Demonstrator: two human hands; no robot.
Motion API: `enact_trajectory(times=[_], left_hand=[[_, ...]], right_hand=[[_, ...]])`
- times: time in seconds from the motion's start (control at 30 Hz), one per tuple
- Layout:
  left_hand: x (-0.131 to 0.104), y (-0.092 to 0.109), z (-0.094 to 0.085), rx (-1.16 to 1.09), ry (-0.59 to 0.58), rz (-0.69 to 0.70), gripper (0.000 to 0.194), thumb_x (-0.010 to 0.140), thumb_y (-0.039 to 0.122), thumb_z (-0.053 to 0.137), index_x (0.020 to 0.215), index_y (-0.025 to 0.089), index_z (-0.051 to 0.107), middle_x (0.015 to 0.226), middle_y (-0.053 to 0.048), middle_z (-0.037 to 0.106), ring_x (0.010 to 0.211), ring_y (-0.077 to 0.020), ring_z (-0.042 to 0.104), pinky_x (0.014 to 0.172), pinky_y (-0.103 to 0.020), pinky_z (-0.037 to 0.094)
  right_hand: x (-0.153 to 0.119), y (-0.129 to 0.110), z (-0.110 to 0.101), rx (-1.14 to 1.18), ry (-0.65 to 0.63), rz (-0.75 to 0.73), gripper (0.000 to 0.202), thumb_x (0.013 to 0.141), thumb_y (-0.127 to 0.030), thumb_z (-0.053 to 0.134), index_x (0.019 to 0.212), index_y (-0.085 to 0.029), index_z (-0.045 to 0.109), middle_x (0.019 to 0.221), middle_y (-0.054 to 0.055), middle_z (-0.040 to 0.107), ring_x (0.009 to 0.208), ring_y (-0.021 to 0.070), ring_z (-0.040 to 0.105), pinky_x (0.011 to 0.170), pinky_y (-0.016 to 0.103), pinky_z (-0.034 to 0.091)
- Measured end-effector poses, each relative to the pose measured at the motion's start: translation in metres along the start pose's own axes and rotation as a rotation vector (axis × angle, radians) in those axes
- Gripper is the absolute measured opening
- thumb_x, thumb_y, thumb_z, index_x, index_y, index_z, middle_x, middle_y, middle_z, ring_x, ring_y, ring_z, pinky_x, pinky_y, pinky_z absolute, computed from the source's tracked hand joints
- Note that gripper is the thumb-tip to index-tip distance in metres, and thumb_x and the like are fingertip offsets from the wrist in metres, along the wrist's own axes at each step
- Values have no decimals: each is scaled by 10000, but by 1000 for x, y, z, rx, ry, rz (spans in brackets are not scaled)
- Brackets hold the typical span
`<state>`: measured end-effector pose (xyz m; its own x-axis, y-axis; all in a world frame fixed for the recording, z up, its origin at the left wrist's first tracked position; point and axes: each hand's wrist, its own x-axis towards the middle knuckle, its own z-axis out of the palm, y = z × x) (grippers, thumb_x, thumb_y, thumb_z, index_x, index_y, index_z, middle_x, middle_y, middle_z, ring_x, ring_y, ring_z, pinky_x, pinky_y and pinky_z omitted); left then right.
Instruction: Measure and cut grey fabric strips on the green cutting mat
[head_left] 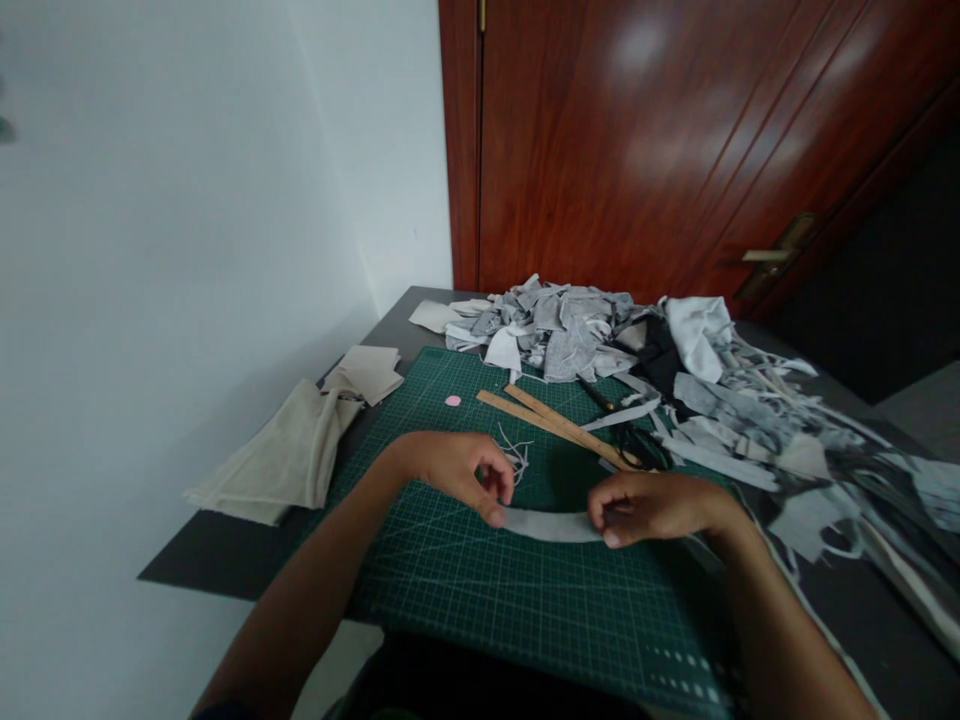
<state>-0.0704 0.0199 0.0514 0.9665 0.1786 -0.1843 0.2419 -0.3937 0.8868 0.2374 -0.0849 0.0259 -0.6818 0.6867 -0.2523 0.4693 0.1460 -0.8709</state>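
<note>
Firmly pinching 1 end each of a grey fabric strip [553, 524]: left hand [457, 470] at 9 o'clock, right hand [652, 506] at 3 o'clock, fingers curled narrow. Lying across the green cutting mat [480, 590]. Scissors [637, 447] at 1 o'clock, partly hidden under scraps; strip ends covered by fingertips.

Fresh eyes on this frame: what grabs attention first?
Both hands at the centre: the left hand and right hand pinch opposite ends of a grey fabric strip over the green cutting mat. Behind them, a big pile of grey scraps spreads across the table's far and right sides.
</note>
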Motion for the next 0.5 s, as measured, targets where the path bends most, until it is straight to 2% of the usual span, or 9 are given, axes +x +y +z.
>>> enact_trajectory(times=[0.03, 0.07, 0.1, 0.17, 0.23, 0.3, 0.33, 0.4, 0.5], left_hand=[[4, -3, 1, 26, -46, -55, 219, 807, 391, 798, 842, 184, 733, 773, -12, 708, 699, -144, 635, 635, -255, 468], [8, -7, 4, 53, -26, -95, 247, 845, 426, 754, 837, 180, 734, 763, -14, 702, 697, -149, 630, 630, -260, 456], [13, -11, 6, 102, 70, -121, 284, 874, 452, 717, 823, 173, 726, 746, -13, 688, 686, -148, 618, 622, -261, 439], [23, -20, 13, 193, 348, -162, 262, 856, 426, 740, 863, 166, 709, 753, -6, 669, 686, -151, 608, 601, -257, 412], [31, -29, 20, 346, 516, -187, 282, 798, 367, 805, 975, 175, 699, 791, 2, 658, 710, -164, 605, 607, -262, 399], [37, -37, 25, 502, 529, -147, 305, 790, 297, 813, 1055, 203, 694, 882, -6, 671, 807, -190, 632, 673, -278, 428], [39, -40, 27, 564, 503, -112, 281, 808, 260, 792, 1068, 217, 695, 934, -12, 676, 868, -200, 642, 717, -287, 444], [43, -47, 29, 648, 490, -74, 156, 871, 196, 710, 1024, 227, 701, 989, -20, 674, 950, -204, 643, 787, -298, 468], [49, -54, 25, 776, 606, -131, 112, 946, 157, 594, 934, 200, 696, 1011, -52, 669, 1020, -221, 627, 873, -330, 490]], right_hand=[[1, 2, 1, -34, 13, 30, 272, 846, -468, 789, 830, -198, 755, 696, -20, 623, 635, 151, 572, 564, 230, 423], [1, 5, 2, -71, 46, 44, 257, 842, -460, 791, 831, -205, 763, 712, -12, 641, 661, 164, 599, 584, 240, 451], [2, 8, 2, -112, 93, 38, 246, 840, -454, 792, 836, -210, 769, 755, 0, 667, 710, 180, 629, 628, 254, 483], [5, 11, 4, -199, 209, -7, 220, 847, -435, 791, 865, -217, 774, 871, 23, 706, 829, 210, 664, 743, 291, 521], [12, 9, 11, -256, 304, -49, 168, 873, -384, 775, 916, -222, 772, 919, 29, 717, 878, 221, 672, 794, 312, 524], [26, 3, 23, -278, 361, -72, 113, 920, -298, 723, 999, -227, 762, 920, 28, 722, 865, 218, 680, 781, 315, 525], [34, 0, 31, -294, 401, -94, 140, 950, -253, 680, 1068, -230, 752, 997, 43, 725, 917, 222, 683, 826, 328, 525], [51, -5, 47, -324, 402, -176, 168, 957, -200, 663, 1101, -234, 743, 1110, 65, 717, 1020, 237, 677, 913, 356, 519], [69, -4, 60, -354, 429, -227, 153, 987, -206, 642, 1098, -239, 742, 1089, 72, 715, 1025, 236, 679, 924, 355, 528]])
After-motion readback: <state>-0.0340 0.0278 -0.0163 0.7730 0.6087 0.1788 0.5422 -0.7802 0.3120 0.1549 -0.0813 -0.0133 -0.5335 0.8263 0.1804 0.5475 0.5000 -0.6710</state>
